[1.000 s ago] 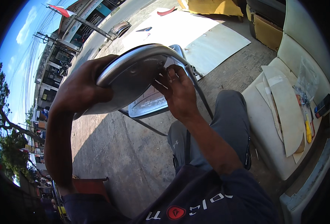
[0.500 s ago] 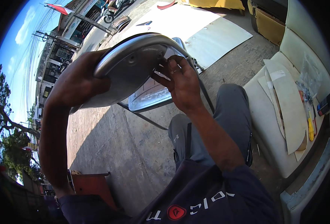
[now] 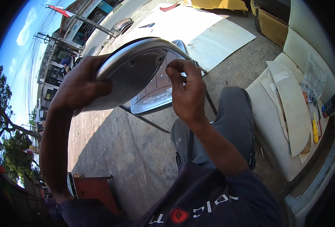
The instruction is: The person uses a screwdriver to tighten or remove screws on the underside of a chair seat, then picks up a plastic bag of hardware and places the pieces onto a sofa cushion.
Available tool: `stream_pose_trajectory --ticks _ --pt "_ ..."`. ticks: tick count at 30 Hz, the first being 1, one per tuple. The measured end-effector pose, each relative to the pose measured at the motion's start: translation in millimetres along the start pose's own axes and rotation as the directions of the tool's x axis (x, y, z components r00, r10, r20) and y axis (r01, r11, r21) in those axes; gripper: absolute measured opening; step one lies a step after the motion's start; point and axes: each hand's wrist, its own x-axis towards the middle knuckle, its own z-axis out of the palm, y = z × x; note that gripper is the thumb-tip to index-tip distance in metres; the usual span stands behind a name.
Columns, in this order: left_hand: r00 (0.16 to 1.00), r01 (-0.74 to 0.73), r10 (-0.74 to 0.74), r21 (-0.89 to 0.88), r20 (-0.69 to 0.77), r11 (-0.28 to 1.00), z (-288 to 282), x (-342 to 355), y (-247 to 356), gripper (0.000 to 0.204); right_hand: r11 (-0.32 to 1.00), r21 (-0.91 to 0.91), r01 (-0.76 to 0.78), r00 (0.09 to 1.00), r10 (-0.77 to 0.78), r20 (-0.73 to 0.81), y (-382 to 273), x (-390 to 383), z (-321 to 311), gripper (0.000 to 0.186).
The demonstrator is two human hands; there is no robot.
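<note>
Head view: chair backrest in left hand's grip, thumb this side; right hand pinched nearly closed beside hole, contents unclear. Seat below fingers. Probably hole-fitting step; next move needs fingertips aligned, backrest steady.

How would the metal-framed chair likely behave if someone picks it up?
The metal-framed chair should feel stiff, because its frame looks like bent metal tube. It may be light for its size, since that tube looks slender. Where the left hand grips it, the shiny metal could be slippery.
</note>
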Motion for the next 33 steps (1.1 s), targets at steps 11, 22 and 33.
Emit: stream_pose_trajectory --ticks 11,22,33 --pt "0.98 -0.175 0.169 -0.05 -0.107 0.983 8 2 -8 0.059 0.951 0.117 0.286 0.958 -0.283 -0.041 -21 15 41 0.011" --pt "0.993 -0.109 0.102 -0.113 -0.066 0.988 6 -5 10 0.065 0.934 -0.089 0.345 0.919 -0.355 -0.173 -26 9 53 0.018" --pt "0.96 -0.127 0.118 -0.02 -0.252 0.992 14 -3 0 0.068 0.679 -0.433 0.593 0.698 -0.702 -0.143 -18 11 46 0.034"
